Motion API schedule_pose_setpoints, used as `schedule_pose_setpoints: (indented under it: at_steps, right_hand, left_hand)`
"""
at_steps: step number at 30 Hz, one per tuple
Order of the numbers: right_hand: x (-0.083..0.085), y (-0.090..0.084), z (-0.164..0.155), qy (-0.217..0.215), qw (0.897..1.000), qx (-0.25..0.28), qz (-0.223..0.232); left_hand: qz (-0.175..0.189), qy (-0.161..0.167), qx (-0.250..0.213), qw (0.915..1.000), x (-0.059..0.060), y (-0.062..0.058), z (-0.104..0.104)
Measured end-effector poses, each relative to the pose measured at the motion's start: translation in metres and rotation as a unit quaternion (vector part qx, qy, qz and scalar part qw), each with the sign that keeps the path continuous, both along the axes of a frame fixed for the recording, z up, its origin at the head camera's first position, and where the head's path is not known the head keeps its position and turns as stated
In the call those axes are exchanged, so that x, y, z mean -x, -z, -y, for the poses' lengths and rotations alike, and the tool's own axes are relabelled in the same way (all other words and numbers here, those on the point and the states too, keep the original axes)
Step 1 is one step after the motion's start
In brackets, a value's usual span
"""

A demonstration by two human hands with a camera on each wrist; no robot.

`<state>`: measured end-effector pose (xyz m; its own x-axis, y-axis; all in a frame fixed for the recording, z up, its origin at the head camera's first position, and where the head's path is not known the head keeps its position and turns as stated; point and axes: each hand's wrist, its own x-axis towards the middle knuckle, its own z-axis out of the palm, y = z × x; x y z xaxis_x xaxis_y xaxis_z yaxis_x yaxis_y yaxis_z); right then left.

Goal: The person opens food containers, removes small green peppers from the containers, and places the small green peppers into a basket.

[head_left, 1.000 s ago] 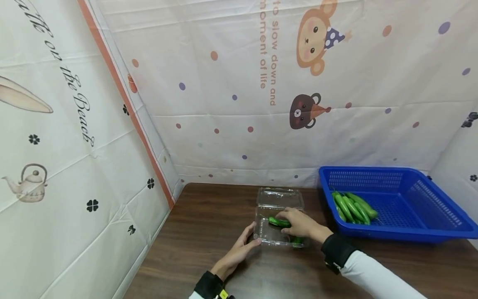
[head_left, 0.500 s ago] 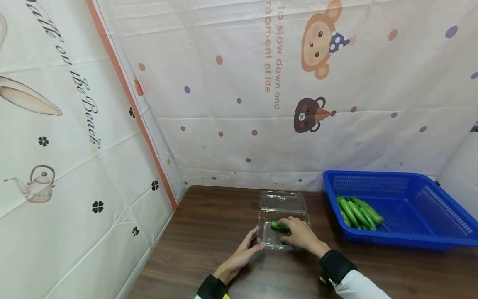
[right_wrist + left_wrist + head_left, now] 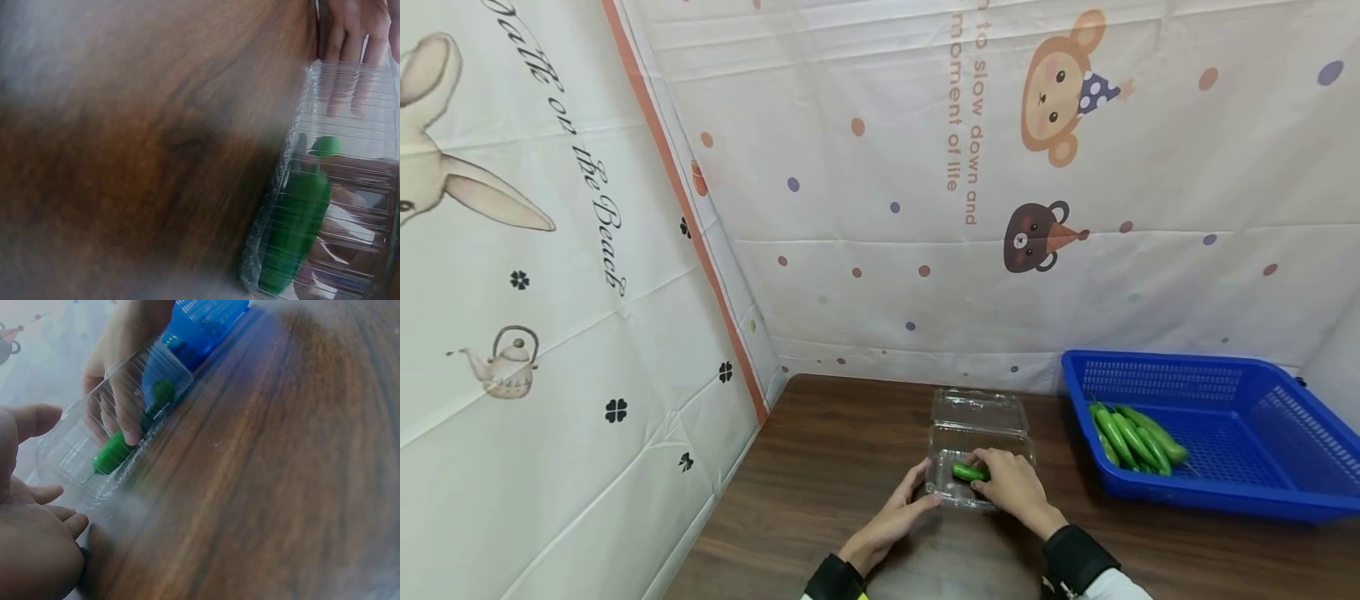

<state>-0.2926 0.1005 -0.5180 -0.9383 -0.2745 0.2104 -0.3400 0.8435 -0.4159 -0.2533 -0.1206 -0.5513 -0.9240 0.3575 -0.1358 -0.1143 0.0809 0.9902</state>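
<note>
A clear plastic clamshell box [image 3: 947, 493] lies on the table, its lid [image 3: 979, 410] folded back away from me. My left hand [image 3: 889, 518] steadies the box's left end, thumb at the front corner and fingers extended along the side. Inside the box, my right hand [image 3: 1017, 490] pinches a green chili pepper [image 3: 968, 472] between thumb and fingers. Through the ribbed wall, the left wrist view shows this pepper [image 3: 112, 454] low in the box, its thin stem pointing left. A second chili pepper [image 3: 297, 231] lies in the box's right part, under my right hand in the head view.
A blue plastic basket [image 3: 1195, 492] stands to the right of the box, with several green chili peppers [image 3: 1131, 437] heaped in its left end. Brown wooden table [image 3: 827, 450] extends around the box. Printed white cloth [image 3: 850, 200] hangs behind and at the left.
The right hand has shifted slightly within the box and the pepper it pinches lies lower there. The left hand stays at the box's left end. The head view has shifted a little.
</note>
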Motion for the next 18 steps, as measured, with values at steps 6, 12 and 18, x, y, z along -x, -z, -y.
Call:
schedule_pose_setpoints:
  at_steps: [6,12,18]
  right_hand:
    - [0.0014,-0.001,0.0,0.007,1.0,0.022,0.005]
    - [0.0016,-0.004,0.0007,0.016,0.998,0.054,0.01]
    - [0.002,-0.0083,0.0029,0.022,0.997,0.071,0.009]
  left_hand:
    - [-0.003,-0.001,0.003,1.0,0.0014,-0.0002,0.0001]
    - [-0.003,0.0,0.0,1.0,0.0009,0.0002,0.0003]
    - [0.002,0.002,0.006,1.0,0.0004,0.0007,0.0013]
